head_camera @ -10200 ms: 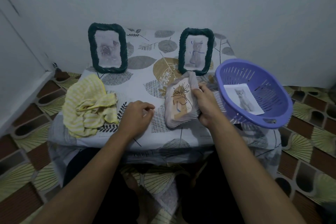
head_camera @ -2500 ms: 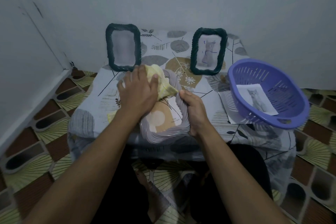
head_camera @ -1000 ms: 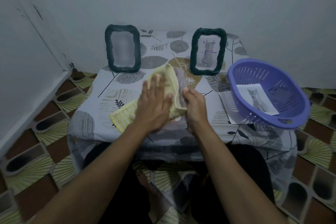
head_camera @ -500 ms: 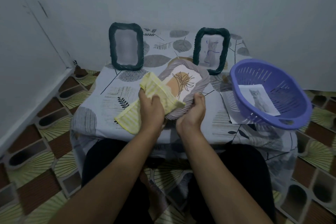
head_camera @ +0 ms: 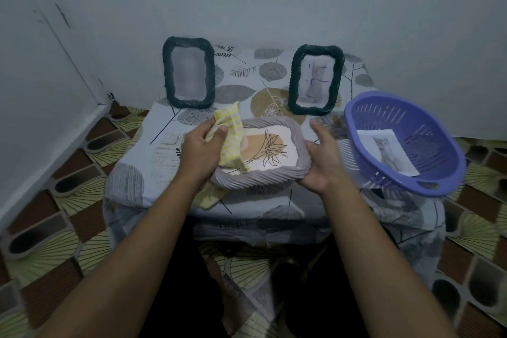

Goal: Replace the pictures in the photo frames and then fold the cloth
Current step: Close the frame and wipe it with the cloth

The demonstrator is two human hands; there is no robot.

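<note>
Left frame [head_camera: 188, 71] and right frame [head_camera: 315, 79] stand upper centre on the table [head_camera: 131, 181]; third frame [head_camera: 271, 151] below them, cloth [head_camera: 231, 140] over its left side; basket [head_camera: 428, 123] at right holds a picture [head_camera: 389, 152].

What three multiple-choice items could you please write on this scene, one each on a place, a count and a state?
1. Where is the cat print? A in the basket; B on the floor; C on a chair.
2. How many dark frames stand at the back? A one; B two; C three.
3. What is the left hand doing? A lying flat; B hanging idle; C gripping the cloth.
Key: 1 A, it lies inside the basket. 2 B, two stand upright behind the grey frame. 3 C, it pinches the cloth draped over that frame.
</note>
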